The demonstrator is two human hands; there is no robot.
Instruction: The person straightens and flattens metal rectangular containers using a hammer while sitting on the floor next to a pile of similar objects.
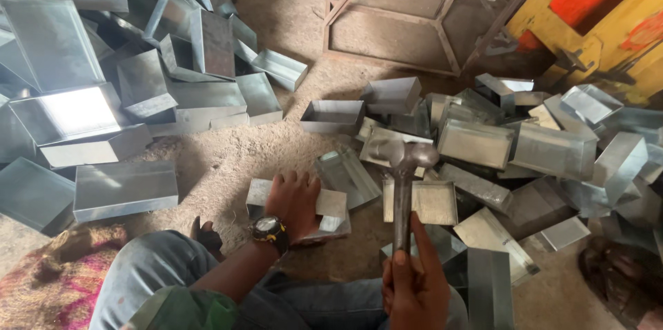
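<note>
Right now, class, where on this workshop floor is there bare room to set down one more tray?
Bare sandy floor lies between the left heap of grey sheet-metal trays and the right heap, running up to the rusty steel frame. Crowded: around the left hand pressing a tray and the right hand holding the steel hammer.

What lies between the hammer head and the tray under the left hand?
In the head view, another open metal tray lies tilted on the sandy floor between the hammer head and the tray pressed by the left hand.
</note>
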